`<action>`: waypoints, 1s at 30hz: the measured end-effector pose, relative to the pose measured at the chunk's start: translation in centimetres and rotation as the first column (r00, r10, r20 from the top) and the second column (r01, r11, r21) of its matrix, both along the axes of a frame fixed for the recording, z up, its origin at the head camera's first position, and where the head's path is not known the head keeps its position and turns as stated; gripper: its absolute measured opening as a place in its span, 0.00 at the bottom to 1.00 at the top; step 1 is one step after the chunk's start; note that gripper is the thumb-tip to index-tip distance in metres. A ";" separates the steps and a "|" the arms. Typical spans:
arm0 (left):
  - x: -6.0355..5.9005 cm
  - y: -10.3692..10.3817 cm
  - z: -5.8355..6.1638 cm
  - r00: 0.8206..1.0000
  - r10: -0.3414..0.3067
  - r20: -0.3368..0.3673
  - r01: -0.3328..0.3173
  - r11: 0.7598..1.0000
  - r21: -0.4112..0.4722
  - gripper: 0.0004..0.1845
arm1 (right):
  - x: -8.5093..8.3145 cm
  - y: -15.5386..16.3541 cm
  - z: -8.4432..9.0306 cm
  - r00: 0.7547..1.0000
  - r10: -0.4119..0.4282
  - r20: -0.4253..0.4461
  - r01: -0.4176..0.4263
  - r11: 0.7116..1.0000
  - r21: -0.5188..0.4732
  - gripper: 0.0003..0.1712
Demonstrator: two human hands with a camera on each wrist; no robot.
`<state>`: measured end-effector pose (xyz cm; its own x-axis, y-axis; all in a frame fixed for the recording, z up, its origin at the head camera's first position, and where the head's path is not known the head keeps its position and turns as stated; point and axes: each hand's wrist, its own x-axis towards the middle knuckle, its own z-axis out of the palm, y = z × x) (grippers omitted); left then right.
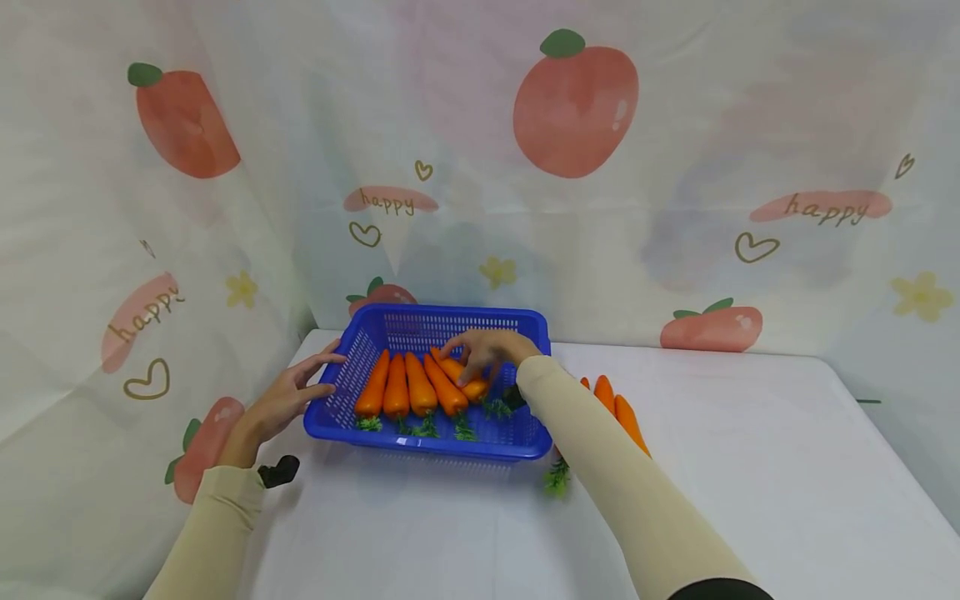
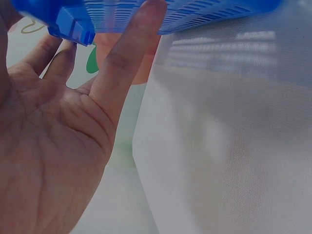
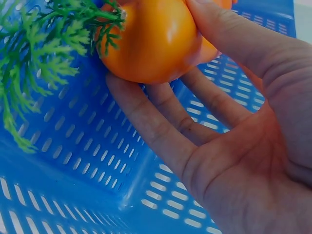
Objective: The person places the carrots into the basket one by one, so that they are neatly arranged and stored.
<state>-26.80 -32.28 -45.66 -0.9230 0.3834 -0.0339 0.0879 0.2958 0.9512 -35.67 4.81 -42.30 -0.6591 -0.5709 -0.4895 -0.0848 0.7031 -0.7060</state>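
Pale fabric [image 1: 465, 92] printed with red fruit, yellow flowers, hearts and the word "happy" hangs behind and to the left of a white bench [image 1: 420, 533]. Towards the bench's back left, close to the fabric, sits a blue perforated basket [image 1: 427, 447].

Inside it, four orange carrots [image 1: 396, 387] lie side by side, tips to the back and leafy green tops towards the near wall. Just right of them, within the walls, is another carrot [image 1: 477, 390], its tip slanting back and left. The right hand [image 1: 487, 346] reaches over the right side and has its grip on this one, thumb on one side and fingers curled on the other; whether the carrot touches the basket floor I cannot tell.

At the left end, the left hand [image 1: 288, 400] touches the rim and outer wall, its grip wide with fingers spread.

More carrots [image 1: 628, 422] lie on the bench to the right of the basket, with a green top [image 1: 557, 480] near its front corner. The right sleeve [image 1: 600, 467] crosses in front and partly hides them, so their number is unclear. A dark object [image 1: 279, 471] shows at the left wrist.
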 end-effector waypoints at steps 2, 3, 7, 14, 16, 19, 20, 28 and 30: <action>0.0 0.0 0.1 1.000 0.001 -0.004 -0.001 1.000 -0.002 0.28 | -0.1 -0.1 -0.1 1.000 -0.003 -0.011 0.003 1.000 0.009 0.37; 0.0 0.0 0.1 1.000 0.001 -0.006 -0.001 1.000 -0.003 0.28 | -0.2 -0.1 -0.2 1.000 -0.003 -0.012 0.003 1.000 0.013 0.37; 0.1 0.0 0.2 1.000 0.004 -0.008 -0.004 1.000 -0.010 0.28 | -0.2 -0.2 -0.2 1.000 -0.011 -0.008 0.011 1.000 0.017 0.37; 0.1 0.0 0.1 1.000 -0.002 -0.009 0.002 1.000 -0.011 0.28 | -0.1 -0.1 -0.3 1.000 -0.019 0.004 0.019 1.000 0.016 0.37; 0.1 0.0 0.1 1.000 -0.004 -0.011 0.004 1.000 -0.007 0.28 | -0.1 0.0 -0.3 1.000 -0.017 0.005 0.017 1.000 0.020 0.37; 0.2 0.1 0.1 1.000 -0.006 -0.010 0.006 1.000 -0.005 0.28 | 0.0 0.0 -0.3 1.000 -0.015 0.007 0.015 1.000 0.028 0.38; 0.2 0.1 0.1 1.000 -0.006 -0.009 0.006 1.000 -0.005 0.28 | 0.0 0.0 -0.3 1.000 -0.012 0.006 0.012 0.999 0.030 0.39; 0.3 0.2 0.3 1.000 -0.008 -0.005 0.008 1.000 -0.003 0.28 | 0.5 0.0 0.5 1.000 -0.004 0.015 0.003 0.998 0.061 0.41; 0.4 0.2 0.2 1.000 -0.009 -0.007 0.009 1.000 -0.001 0.28 | 0.7 0.1 0.8 1.000 0.004 0.017 -0.005 0.998 0.067 0.43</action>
<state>-26.45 -32.12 -45.44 -0.9196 0.3918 -0.0279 0.0972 0.2957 0.9503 -34.98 4.87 -41.45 -0.6478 -0.5394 -0.5379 -0.0762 0.7485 -0.6588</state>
